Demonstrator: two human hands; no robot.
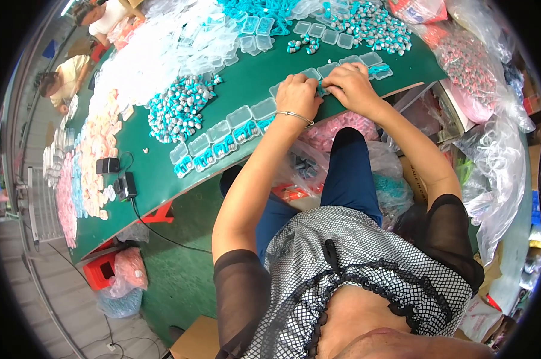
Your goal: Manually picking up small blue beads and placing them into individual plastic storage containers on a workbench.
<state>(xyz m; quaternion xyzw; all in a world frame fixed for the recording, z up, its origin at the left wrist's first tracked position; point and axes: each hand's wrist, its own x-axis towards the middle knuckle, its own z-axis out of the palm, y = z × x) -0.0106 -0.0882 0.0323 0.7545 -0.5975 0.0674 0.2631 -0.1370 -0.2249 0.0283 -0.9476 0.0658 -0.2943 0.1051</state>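
A row of small clear plastic cases with open lids runs along the front edge of the green table [246, 72]. Several at the left, such as this plastic case [223, 145], hold teal pieces. Toward the right end of the row, my left hand [298, 97] is closed with its fingers curled down over a case. Close beside it, my right hand [352, 90] is bent inward, thumb and fingers together. A bit of a teal piece [322, 91] shows between the two hands; the fingers hide the rest. Past my right hand, another case [379, 72] holds teal strips.
Heaps of teal-and-grey small parts [180, 110] and clear plastic pieces [156, 51] cover much of the table. Black power adapters [125, 186] lie at the left, with a cord hanging down. Filled plastic bags [471, 63] crowd the right side. Two people [67, 81] sit at the far left.
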